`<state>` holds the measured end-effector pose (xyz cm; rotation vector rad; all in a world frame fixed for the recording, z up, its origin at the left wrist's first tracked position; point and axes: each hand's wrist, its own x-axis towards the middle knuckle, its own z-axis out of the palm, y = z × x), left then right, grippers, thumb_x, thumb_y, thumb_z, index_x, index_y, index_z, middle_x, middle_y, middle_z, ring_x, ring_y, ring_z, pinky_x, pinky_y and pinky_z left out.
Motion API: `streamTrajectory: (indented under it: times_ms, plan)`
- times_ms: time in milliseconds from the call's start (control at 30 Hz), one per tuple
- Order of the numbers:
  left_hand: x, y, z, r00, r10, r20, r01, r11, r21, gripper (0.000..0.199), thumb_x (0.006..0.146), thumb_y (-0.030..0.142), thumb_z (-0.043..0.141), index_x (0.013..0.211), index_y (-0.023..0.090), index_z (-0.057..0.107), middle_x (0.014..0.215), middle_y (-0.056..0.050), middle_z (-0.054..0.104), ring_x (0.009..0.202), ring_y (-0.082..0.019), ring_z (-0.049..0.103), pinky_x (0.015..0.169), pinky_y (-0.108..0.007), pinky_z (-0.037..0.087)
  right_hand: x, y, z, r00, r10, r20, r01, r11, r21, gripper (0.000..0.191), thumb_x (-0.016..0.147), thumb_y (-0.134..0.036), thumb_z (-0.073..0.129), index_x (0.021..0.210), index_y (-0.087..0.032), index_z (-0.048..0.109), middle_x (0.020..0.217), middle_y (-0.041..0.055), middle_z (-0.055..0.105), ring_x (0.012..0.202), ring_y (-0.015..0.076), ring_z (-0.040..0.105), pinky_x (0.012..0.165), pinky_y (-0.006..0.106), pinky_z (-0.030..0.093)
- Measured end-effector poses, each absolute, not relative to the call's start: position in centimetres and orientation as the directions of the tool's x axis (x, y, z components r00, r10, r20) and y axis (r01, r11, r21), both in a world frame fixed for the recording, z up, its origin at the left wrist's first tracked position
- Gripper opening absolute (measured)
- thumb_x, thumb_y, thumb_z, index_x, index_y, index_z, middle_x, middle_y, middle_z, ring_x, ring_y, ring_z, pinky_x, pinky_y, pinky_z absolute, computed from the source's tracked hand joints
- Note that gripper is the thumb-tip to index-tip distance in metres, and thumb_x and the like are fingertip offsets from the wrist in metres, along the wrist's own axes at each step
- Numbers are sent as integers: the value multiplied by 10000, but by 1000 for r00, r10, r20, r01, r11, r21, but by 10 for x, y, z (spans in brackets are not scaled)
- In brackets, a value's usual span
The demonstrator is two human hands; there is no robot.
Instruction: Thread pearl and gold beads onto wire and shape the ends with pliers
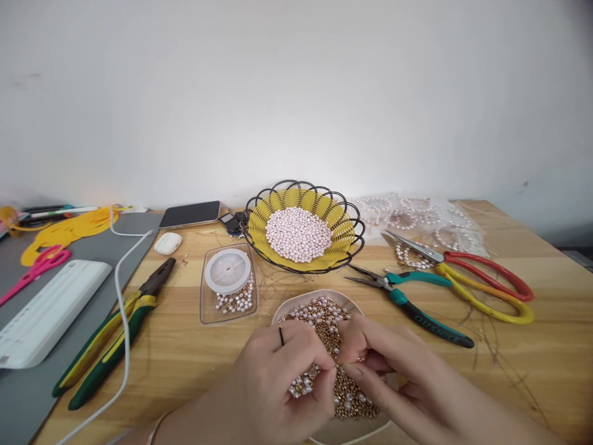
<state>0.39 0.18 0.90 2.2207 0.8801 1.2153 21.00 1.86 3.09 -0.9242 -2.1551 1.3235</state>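
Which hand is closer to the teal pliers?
Right. The right hand is on the near side of the teal pliers; the left hand is farther away, to their left.

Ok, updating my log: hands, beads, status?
Left hand, right hand: fingers pinched close over bowl. Anything held too small to tell. Beads inside; no tool in the way.

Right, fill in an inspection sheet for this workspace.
Surface: wooden table; gray mat at left.
Job's things: pearly and gold beads in the pale bowl; pearly beads in the yellow basket; white spool in a clear box.
Clutter: teal pliers and red-and-yellow scissors at right; green-and-yellow pliers, pink scissors, phone at left.
Hands: left hand and right hand pinch close together over the bowl; anything held is too small to tell.
Cables: white cable lies across the green-and-yellow pliers.
Surroundings: white wall behind; other people, nothing seen.
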Motion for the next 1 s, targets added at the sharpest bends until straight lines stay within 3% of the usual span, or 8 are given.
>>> streamTrajectory:
  times_ms: [167,1000]
  plan:
    - [6,1,9,390,713,582,310,-697,646,195,831,4,513,828,198,529,630,56,474,550,-95,419,510,-203,352,209,17,30,-684,727,-61,276,180,-944,158,1027,-260,403,882,-244,464,728,-47,444,599,128,447,540,234,410]
    - [5,1,12,410,704,580,322,-707,630,200,832,1,518,822,201,527,641,36,533,567,-107,477,529,-209,384,212,16,29,-707,693,-143,275,82,-958,153,1035,-310,393,913,-246,460,749,-32,458,629,152,442,560,264,394]
